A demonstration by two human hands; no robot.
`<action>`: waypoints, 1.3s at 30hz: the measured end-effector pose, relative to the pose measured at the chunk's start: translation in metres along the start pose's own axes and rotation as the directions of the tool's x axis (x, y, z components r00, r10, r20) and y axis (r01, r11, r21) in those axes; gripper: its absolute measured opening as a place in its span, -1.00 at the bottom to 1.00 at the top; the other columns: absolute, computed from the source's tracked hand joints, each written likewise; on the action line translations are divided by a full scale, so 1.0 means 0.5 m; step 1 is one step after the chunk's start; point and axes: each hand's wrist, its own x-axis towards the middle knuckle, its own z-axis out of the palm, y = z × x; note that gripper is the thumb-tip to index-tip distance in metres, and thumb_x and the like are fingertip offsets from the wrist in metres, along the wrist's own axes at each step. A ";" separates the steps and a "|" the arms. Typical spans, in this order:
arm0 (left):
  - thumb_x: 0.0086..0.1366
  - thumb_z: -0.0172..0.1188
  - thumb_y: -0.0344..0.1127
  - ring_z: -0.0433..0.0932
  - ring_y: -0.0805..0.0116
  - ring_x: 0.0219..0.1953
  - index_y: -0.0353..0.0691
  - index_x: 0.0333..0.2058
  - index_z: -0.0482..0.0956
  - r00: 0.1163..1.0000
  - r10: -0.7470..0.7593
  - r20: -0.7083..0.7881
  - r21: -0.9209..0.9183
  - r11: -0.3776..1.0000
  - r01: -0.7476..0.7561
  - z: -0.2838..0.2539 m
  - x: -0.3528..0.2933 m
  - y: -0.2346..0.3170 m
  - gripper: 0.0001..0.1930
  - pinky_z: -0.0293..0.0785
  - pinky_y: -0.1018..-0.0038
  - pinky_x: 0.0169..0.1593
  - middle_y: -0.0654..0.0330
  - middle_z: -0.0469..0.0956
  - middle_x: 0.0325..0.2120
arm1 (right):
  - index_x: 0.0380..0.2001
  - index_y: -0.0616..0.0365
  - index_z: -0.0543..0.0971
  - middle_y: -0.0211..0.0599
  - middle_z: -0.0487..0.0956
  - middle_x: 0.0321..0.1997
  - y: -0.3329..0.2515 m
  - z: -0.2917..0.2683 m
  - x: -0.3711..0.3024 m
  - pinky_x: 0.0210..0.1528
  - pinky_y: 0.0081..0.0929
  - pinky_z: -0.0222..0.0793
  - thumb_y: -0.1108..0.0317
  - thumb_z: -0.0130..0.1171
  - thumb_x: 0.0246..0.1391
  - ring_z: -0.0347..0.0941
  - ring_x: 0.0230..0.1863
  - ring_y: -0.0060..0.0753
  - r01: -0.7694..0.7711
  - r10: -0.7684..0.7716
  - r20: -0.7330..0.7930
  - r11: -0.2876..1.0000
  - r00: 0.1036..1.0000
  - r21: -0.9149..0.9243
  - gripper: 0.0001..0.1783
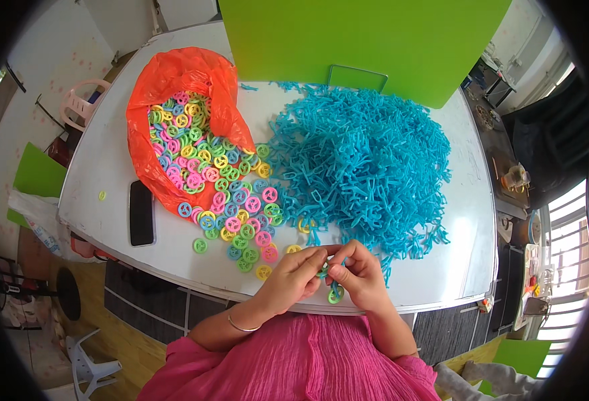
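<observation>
Just above the table's near edge, my left hand (293, 279) and my right hand (357, 275) meet with fingers pinched together. Between them is a small blue forked plastic piece (335, 286). One green spoked wheel (335, 295) hangs at its lower end; another green wheel (322, 271) shows partly at the fingertips of my left hand. My right thumb and fingers pinch the blue piece, and fingers hide much of it. Loose wheels in pink, yellow, green and blue (248, 231) lie beyond my left hand. A large heap of blue forked pieces (368, 160) spreads beyond my right.
A red plastic bag (141, 127) full of colored wheels lies open at the left of the white table (101, 167). A dark phone (141, 214) rests beside it. A green panel (368, 40) with a metal bracket stands behind the heap.
</observation>
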 end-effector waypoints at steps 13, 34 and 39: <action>0.49 -0.27 -0.11 0.19 0.71 -0.73 -0.32 0.05 0.41 0.986 0.130 -0.105 0.038 0.991 -0.127 0.018 -0.020 -0.024 -0.57 0.05 0.72 -0.66 0.41 0.30 -0.68 | -0.33 0.23 0.40 -0.38 0.52 -0.35 0.023 0.029 -0.006 -0.38 -0.77 0.28 0.47 0.14 0.16 0.37 -0.39 -0.75 0.066 -0.126 -0.215 0.962 0.968 -0.266 -0.88; 0.48 -0.29 -0.02 0.24 0.66 -0.68 -0.24 0.17 0.30 0.997 0.044 -0.066 0.061 0.997 -0.040 0.001 -0.023 -0.013 -0.51 0.15 0.70 -0.60 0.37 0.34 -0.67 | -0.33 0.25 0.45 -0.32 0.58 -0.39 -0.016 0.012 0.009 -0.35 -0.58 0.42 0.40 0.17 0.15 0.49 -0.39 -0.56 -0.071 0.019 -0.140 0.922 0.990 -0.380 -0.85; 0.47 -0.21 -0.09 0.30 0.64 -0.60 -0.20 0.26 0.17 0.988 0.021 0.152 0.063 0.998 -0.030 -0.039 -0.019 -0.005 -0.51 0.21 0.69 -0.51 0.35 0.38 -0.60 | -0.29 0.20 0.43 -0.42 0.51 -0.41 -0.027 0.006 0.015 -0.46 -0.64 0.38 0.34 0.12 0.19 0.45 -0.46 -0.64 -0.138 0.135 -0.083 0.990 0.987 -0.035 -0.84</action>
